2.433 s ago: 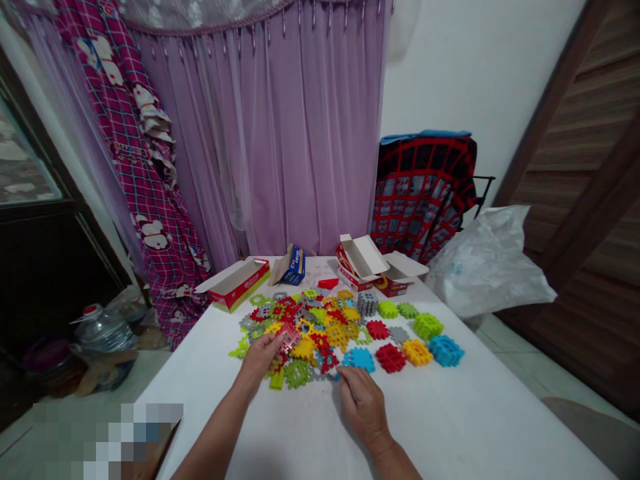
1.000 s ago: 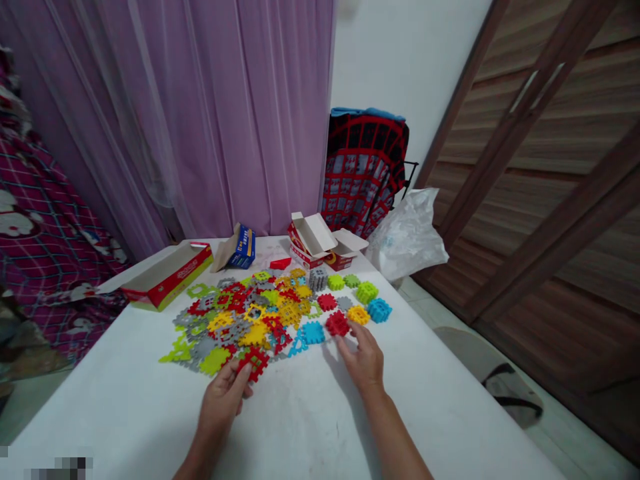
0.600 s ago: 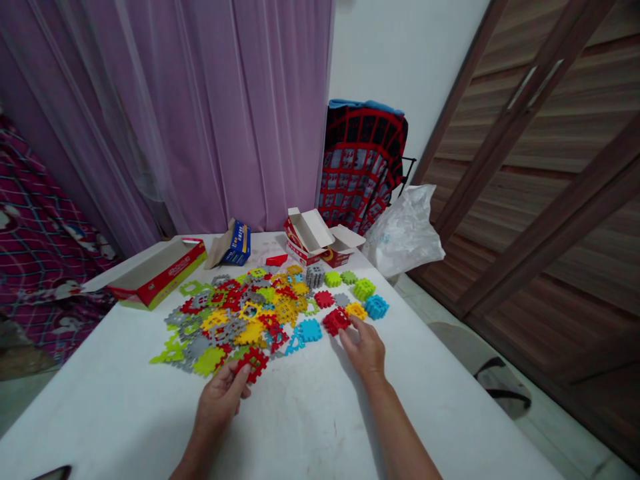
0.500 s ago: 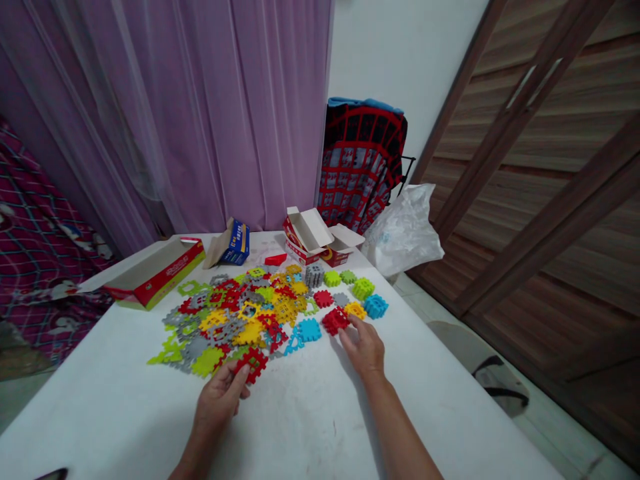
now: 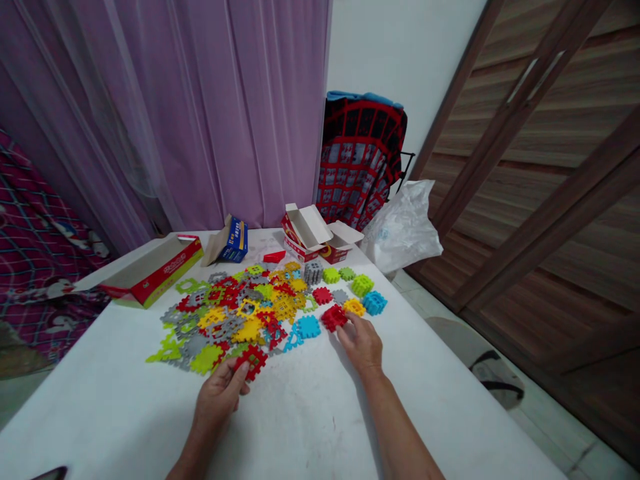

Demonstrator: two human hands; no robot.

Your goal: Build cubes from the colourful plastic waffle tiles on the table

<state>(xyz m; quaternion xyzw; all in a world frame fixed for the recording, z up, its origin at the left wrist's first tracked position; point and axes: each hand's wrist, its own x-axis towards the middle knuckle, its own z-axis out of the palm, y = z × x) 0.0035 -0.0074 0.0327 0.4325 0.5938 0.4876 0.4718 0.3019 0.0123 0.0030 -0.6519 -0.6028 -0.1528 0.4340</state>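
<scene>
A heap of flat, toothed plastic tiles [image 5: 235, 313] in red, yellow, green, grey and blue lies on a white table [image 5: 310, 413]. My left hand [image 5: 220, 393] is closed on a red tile [image 5: 251, 360] at the heap's near edge. My right hand [image 5: 361, 341] pinches a red cube [image 5: 334, 317] built from such tiles. Beside it stand a blue cube [image 5: 309, 327], a yellow cube [image 5: 355, 307], another blue cube [image 5: 375, 303] and a green cube [image 5: 362, 285].
A long red and green box [image 5: 150, 273] lies open at the left. A blue box [image 5: 230, 241] and open red boxes [image 5: 313, 237] stand at the far edge. A white plastic bag [image 5: 400, 227] hangs off the right corner. A chair with a red cloth [image 5: 357, 160] stands behind.
The view swung right and down. My left hand drew a red tile out of the heap to its near edge. My right hand moved from the blue cube to the red cube.
</scene>
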